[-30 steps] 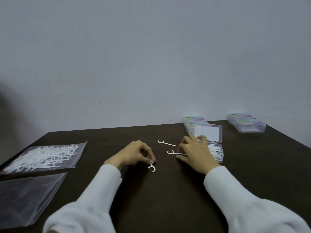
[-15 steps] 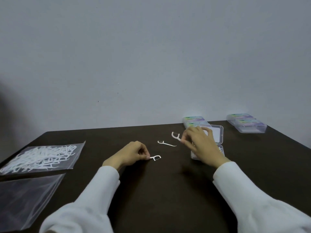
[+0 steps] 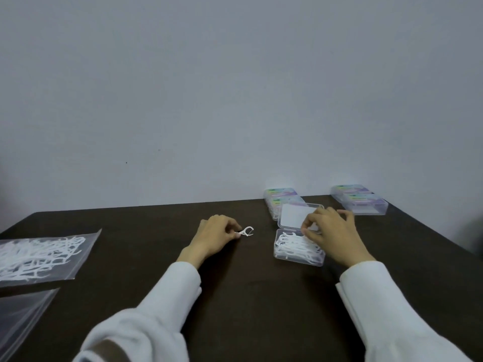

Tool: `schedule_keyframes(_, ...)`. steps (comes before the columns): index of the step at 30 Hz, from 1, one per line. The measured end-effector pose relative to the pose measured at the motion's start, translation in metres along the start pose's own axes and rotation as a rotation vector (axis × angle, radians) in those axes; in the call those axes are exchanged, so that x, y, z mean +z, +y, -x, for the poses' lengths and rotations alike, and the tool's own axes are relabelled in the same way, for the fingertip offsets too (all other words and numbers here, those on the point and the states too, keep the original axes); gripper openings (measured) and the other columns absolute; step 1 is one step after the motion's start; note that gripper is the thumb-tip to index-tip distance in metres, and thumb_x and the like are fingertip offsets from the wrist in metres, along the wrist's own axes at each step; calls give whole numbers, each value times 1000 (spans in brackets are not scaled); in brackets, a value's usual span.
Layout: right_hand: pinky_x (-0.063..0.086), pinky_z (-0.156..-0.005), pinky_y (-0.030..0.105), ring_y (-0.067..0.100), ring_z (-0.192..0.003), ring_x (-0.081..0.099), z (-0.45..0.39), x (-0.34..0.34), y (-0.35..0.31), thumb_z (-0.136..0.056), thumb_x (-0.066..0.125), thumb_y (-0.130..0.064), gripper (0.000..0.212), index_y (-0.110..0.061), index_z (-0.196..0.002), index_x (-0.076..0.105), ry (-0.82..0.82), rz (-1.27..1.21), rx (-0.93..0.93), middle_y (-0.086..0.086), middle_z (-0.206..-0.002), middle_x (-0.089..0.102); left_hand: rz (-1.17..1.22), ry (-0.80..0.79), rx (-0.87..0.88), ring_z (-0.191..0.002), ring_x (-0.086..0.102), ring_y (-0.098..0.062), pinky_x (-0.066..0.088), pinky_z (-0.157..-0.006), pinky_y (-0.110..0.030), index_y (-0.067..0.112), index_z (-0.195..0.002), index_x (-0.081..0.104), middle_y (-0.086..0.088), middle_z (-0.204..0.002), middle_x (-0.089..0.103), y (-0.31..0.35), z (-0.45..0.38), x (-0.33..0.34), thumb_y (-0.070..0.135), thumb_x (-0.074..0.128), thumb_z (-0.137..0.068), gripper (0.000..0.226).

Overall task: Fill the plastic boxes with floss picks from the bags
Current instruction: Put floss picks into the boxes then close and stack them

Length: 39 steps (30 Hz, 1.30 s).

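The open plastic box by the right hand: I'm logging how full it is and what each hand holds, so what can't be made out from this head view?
- Open plastic box: the right hand covers its far right corner; the pick count is too tangled to tell.
- Right hand's fingers: curled over the lid; whether they pinch a pick is hidden.
- Floss pick: its handle is hidden in the left hand.
- Lower bag: cut off by the left edge.

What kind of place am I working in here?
Likely a plain packing desk indoors: a dark table against a bare wall, with a bag of floss picks and closed plastic boxes.
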State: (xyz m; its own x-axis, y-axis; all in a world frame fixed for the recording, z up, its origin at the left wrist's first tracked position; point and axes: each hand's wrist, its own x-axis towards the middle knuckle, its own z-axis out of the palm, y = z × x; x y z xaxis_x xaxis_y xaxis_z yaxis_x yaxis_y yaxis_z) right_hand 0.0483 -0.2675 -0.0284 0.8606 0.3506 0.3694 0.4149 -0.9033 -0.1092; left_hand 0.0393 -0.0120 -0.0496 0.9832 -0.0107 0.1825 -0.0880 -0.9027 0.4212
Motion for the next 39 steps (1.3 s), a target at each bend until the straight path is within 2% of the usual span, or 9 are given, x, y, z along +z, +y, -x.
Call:
schedule_keyframes(3, 15, -109, 38, 10, -115, 45, -1, 0, 2, -94, 48, -34, 18, -28, -106, 60, 14, -30, 14, -8, -118, 56, 16, -1, -52, -86, 57, -7, 36, -101, -39, 26, -89, 70, 12, -82, 64, 0, -7, -4, 27, 68, -84, 5)
schedule_keyframes(5, 16, -109, 38, 10, -112, 46, -1, 2, 4, -94, 48, -34, 17, -28, -104, 60, 30, -41, 23, -8, -115, 57, -42, -31, -59, -92, 57, -8, 29, -101, -38, 27, -83, 69, 13, -85, 63, 2, -9, -7, 28, 66, -86, 4)
schedule_keyframes(12, 13, -110, 39, 10, -110, 48, 0, 2, 6, -94, 49, -33, 16, -26, -102, 62, 34, -89, 49, -9, -109, 57, -369, -228, 39, -116, 44, -19, 22, -102, -42, 18, -98, 66, 4, -115, 60, 12, -12, -9, 28, 43, -99, 25)
schedule_keyframes(19, 20, -106, 39, 11, -99, 51, 2, 1, 10, -94, 49, -27, 12, -24, -95, 60, 98, -133, 128, -11, -93, 52, -286, 47, 296, -115, 46, -15, 12, -111, -40, 20, -101, 60, 4, -113, 60, 80, -4, -5, 33, 47, -97, 19)
schedule_keyframes(25, 35, -95, 36, 11, -90, 50, 1, 6, 14, -86, 57, -10, 16, -22, -96, 61, 12, -224, 172, -7, -95, 55, -320, 60, 379, -119, 44, -17, 6, -112, -46, 18, -104, 61, 1, -114, 59, 115, -4, 26, 32, 47, -97, 22)
schedule_keyframes(30, 46, -81, 27, 16, -86, 57, 3, 10, 20, -87, 47, 2, 27, -14, -101, 64, 88, -442, 261, 5, -100, 65, -279, 60, 372, -122, 43, -13, -7, -113, -50, 24, -108, 64, 4, -115, 59, 113, -4, 25, 28, 54, -93, 18)
schedule_keyframes(32, 46, -81, 27, 18, -91, 58, 1, 11, 20, -90, 42, 3, 28, -10, -101, 63, 109, -526, 317, 9, -105, 64, -163, 101, 326, -117, 46, -11, 0, -116, -51, 24, -109, 63, 5, -114, 58, 106, -7, 28, 27, 53, -94, 18)
schedule_keyframes(35, 44, -81, 26, 18, -95, 55, -1, 11, 22, -93, 40, 2, 26, -7, -104, 62, 131, -605, 391, 11, -111, 61, 234, 192, 139, -106, 52, -14, 37, -105, -37, 17, -113, 60, 1, -115, 57, 99, -11, 39, 20, 50, -96, 19)
schedule_keyframes(39, 43, -87, 28, 23, -106, 55, -1, 13, 25, -93, 41, 2, 27, -6, -112, 59, 126, -594, 457, 14, -119, 58, 759, 5, -156, -106, 58, -17, 48, -95, -31, 10, -118, 60, -6, -120, 61, 105, -12, 53, 10, 44, -97, 27)
